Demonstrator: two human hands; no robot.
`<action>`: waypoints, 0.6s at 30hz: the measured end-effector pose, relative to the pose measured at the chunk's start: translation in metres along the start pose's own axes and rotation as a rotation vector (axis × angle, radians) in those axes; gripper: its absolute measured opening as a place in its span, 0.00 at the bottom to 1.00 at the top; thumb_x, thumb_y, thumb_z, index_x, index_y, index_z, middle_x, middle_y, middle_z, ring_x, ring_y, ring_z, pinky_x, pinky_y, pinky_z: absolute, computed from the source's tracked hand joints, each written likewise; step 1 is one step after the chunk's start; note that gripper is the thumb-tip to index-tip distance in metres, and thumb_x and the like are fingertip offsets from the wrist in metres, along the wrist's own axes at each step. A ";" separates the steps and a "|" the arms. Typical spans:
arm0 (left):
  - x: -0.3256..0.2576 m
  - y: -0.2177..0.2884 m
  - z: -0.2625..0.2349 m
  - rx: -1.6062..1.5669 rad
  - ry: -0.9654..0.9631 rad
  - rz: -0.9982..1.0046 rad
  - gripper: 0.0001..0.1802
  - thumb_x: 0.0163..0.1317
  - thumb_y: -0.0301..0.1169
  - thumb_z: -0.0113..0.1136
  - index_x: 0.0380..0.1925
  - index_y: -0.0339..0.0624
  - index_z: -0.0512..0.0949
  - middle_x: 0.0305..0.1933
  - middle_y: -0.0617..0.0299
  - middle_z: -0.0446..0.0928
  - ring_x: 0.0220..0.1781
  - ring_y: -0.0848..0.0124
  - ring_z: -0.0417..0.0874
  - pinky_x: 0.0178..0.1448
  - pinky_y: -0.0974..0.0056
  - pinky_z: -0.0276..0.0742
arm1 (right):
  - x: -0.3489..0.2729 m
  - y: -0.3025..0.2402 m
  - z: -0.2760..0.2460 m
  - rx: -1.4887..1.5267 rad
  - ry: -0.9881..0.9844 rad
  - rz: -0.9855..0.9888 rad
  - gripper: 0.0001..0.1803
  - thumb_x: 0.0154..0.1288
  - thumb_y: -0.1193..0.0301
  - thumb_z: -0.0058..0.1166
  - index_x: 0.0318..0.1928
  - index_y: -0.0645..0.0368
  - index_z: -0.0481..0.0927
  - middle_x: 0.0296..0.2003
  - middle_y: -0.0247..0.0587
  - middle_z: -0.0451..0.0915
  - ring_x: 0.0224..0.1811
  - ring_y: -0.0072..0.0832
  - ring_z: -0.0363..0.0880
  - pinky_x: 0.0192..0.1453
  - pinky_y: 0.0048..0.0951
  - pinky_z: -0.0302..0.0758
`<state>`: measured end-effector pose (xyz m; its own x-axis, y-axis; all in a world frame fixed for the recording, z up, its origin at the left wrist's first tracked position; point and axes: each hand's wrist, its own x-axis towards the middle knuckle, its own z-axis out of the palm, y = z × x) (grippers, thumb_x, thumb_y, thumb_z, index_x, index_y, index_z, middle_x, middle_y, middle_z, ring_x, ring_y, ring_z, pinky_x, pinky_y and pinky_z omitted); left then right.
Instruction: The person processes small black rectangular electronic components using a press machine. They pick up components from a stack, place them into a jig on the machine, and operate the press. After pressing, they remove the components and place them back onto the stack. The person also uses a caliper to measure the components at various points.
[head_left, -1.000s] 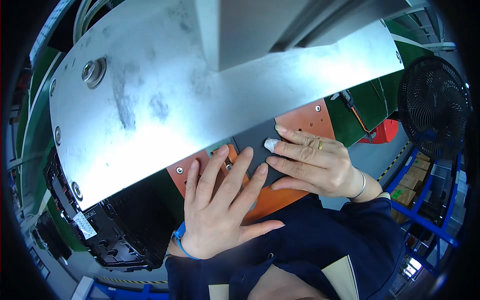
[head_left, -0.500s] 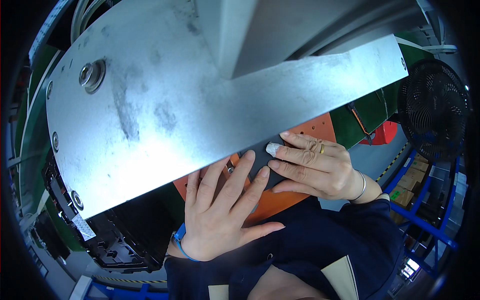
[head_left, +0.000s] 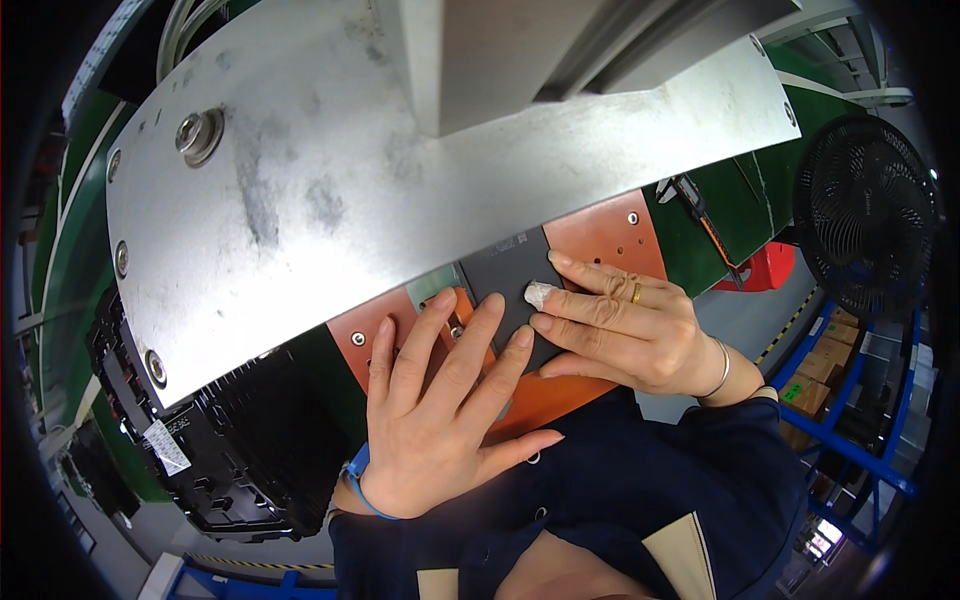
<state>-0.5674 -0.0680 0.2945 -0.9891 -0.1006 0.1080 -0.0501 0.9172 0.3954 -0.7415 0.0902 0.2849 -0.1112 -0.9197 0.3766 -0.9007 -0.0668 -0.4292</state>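
A dark grey flat panel (head_left: 507, 262) lies on an orange fixture plate (head_left: 600, 222), its far end under a large metal plate (head_left: 330, 200). My right hand (head_left: 630, 330) rests on the panel from the right, fingers stretched out flat. One of its fingertips has a white wrapping. My left hand (head_left: 440, 400) is spread, palm down, over the fixture's left part and an orange block (head_left: 452, 322). Its index fingertip reaches the panel's left edge. Neither hand grips anything. What lies beneath the left palm is hidden.
An upright metal profile (head_left: 480, 70) stands on the metal plate. Black moulded housings (head_left: 250, 460) sit at the left. Calipers (head_left: 705, 220) lie on the green surface at the right, near a red object (head_left: 768, 268) and a black fan (head_left: 865, 215). Blue racking (head_left: 840, 440) holds boxes.
The metal plate has shifted up in the picture, uncovering more of the grey panel, the fixture and the calipers. Both hands have stayed almost in place.
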 end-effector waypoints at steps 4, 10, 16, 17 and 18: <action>0.000 0.000 0.000 0.000 0.013 0.001 0.40 0.45 0.67 0.65 0.53 0.53 0.83 0.66 0.57 0.72 0.71 0.48 0.64 0.72 0.41 0.56 | 0.000 -0.001 -0.001 -0.001 -0.016 0.008 0.22 0.47 0.64 0.72 0.42 0.63 0.85 0.49 0.44 0.84 0.57 0.44 0.81 0.57 0.36 0.83; 0.000 -0.001 0.001 -0.005 0.036 0.022 0.38 0.46 0.64 0.67 0.53 0.52 0.83 0.66 0.57 0.71 0.71 0.48 0.64 0.71 0.41 0.57 | 0.000 -0.003 -0.002 -0.019 -0.022 0.017 0.22 0.48 0.64 0.72 0.43 0.62 0.85 0.49 0.44 0.84 0.57 0.43 0.81 0.57 0.36 0.82; -0.001 -0.001 0.000 -0.019 0.062 0.027 0.38 0.47 0.61 0.68 0.54 0.51 0.82 0.67 0.57 0.71 0.71 0.48 0.64 0.70 0.38 0.57 | 0.000 -0.021 -0.008 0.107 -0.069 0.188 0.23 0.55 0.70 0.68 0.52 0.63 0.81 0.58 0.46 0.78 0.58 0.45 0.80 0.57 0.36 0.81; -0.001 -0.001 0.000 -0.017 0.060 0.026 0.38 0.46 0.61 0.68 0.54 0.51 0.82 0.67 0.57 0.71 0.72 0.48 0.63 0.70 0.38 0.57 | 0.004 -0.029 -0.017 0.225 -0.116 0.287 0.25 0.58 0.72 0.66 0.56 0.63 0.78 0.61 0.46 0.75 0.61 0.44 0.77 0.60 0.36 0.79; 0.000 -0.001 0.000 -0.014 0.059 0.024 0.38 0.46 0.61 0.69 0.54 0.51 0.82 0.67 0.57 0.71 0.72 0.48 0.63 0.70 0.38 0.57 | 0.006 -0.034 -0.022 0.344 -0.164 0.386 0.27 0.60 0.74 0.64 0.60 0.62 0.75 0.65 0.47 0.71 0.64 0.43 0.75 0.63 0.35 0.76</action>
<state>-0.5672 -0.0690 0.2937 -0.9801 -0.1015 0.1709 -0.0240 0.9139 0.4051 -0.7210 0.0957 0.3196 -0.3151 -0.9489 0.0174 -0.6150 0.1902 -0.7653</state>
